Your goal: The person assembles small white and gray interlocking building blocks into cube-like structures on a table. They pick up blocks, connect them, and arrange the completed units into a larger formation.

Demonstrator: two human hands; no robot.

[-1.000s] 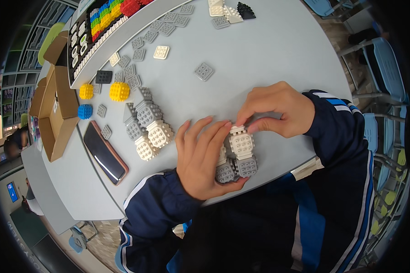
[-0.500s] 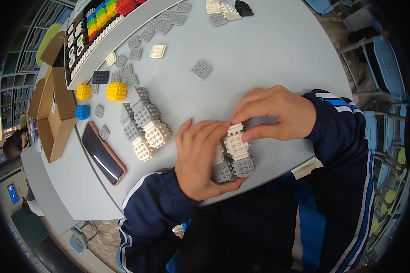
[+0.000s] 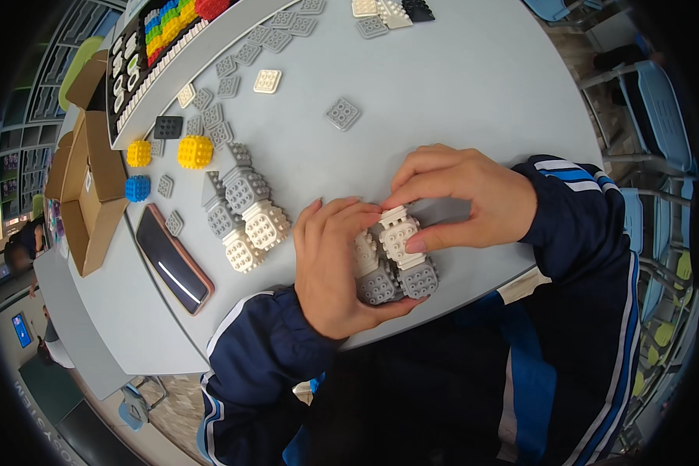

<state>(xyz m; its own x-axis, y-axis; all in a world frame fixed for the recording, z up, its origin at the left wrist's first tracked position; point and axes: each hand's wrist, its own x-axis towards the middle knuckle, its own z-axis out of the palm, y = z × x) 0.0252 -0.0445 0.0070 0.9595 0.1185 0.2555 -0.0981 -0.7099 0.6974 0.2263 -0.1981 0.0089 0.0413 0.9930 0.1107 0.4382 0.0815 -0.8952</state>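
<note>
Near the table's front edge, a cluster of studded white and grey building blocks (image 3: 400, 239) stands between my hands. My left hand (image 3: 330, 260) wraps its left side, thumb along the grey blocks at the bottom and fingers reaching to the white top. With thumb and fingers, my right hand (image 3: 466, 198) grips the upper white block from the right. Part of the left white block is hidden by my left hand. To the left lies a second group of joined grey and white blocks (image 3: 246, 206), which neither hand touches.
A pink-edged phone (image 3: 173, 260) lies on the left, beside an open cardboard box (image 3: 93, 190). Yellow blocks (image 3: 195, 152), a blue block (image 3: 137, 189) and several grey square plates (image 3: 342, 114) are scattered about. A tray (image 3: 180, 74) of coloured blocks stands at the far left.
Both hands keep their hold on the block cluster. Its upper white block has tilted slightly to the left, with my right-hand fingers moving along slightly.
</note>
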